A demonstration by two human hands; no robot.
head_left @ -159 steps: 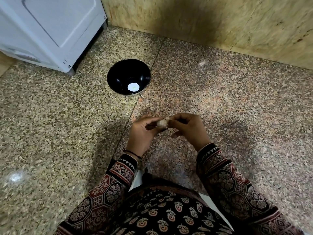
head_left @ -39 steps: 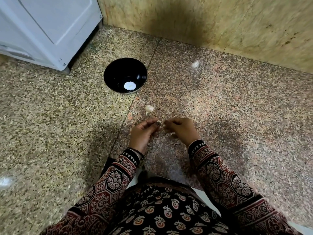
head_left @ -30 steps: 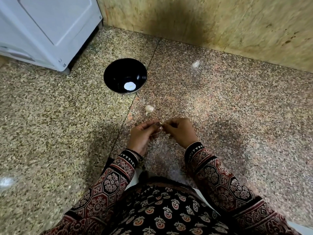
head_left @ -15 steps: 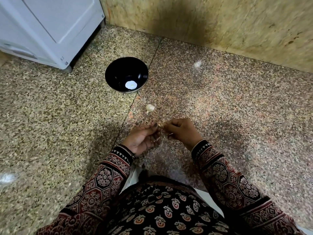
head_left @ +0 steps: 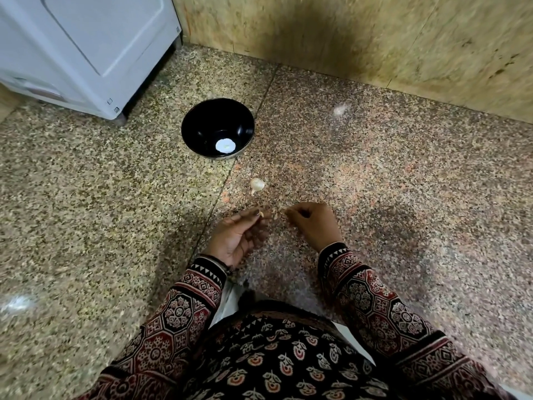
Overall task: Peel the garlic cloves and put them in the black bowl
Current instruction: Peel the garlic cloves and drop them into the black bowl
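Glossy round black bowl stands on speckled floor. Near it, the palm-up left hand pinches a garlic clove; the right hand pinches papery skin.

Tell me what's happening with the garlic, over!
Left hand pinches small pale garlic clove; right hand pinches papery skin scrap. Glossy black round bowl ahead. Another pale garlic piece lies on speckled stone floor between, not blocking. Over.

Left hand pinches a garlic clove; right hand pinches peel.
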